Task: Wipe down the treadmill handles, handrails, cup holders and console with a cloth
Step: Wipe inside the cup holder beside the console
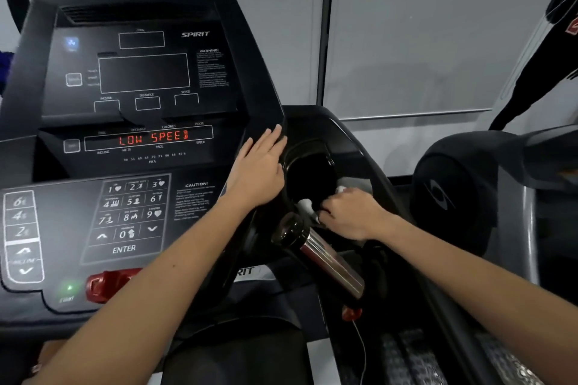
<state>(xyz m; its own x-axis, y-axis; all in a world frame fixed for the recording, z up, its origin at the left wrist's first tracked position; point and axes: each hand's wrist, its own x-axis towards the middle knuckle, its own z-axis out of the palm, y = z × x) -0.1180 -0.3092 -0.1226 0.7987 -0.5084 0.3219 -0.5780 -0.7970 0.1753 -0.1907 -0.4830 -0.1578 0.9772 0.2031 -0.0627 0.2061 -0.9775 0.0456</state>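
- Two bare hands are up at the black treadmill console point(140, 78), whose red display reads LOW SPEED.
- The left hand point(261, 169) lies flat, fingers straight and together, on the console's right edge.
- The right hand point(350, 212) curls round a bunched white cloth point(306, 206) at the near rim of the round black cup holder point(308, 145).
- A shiny metal handle grip point(328, 259) sits just below that hand.
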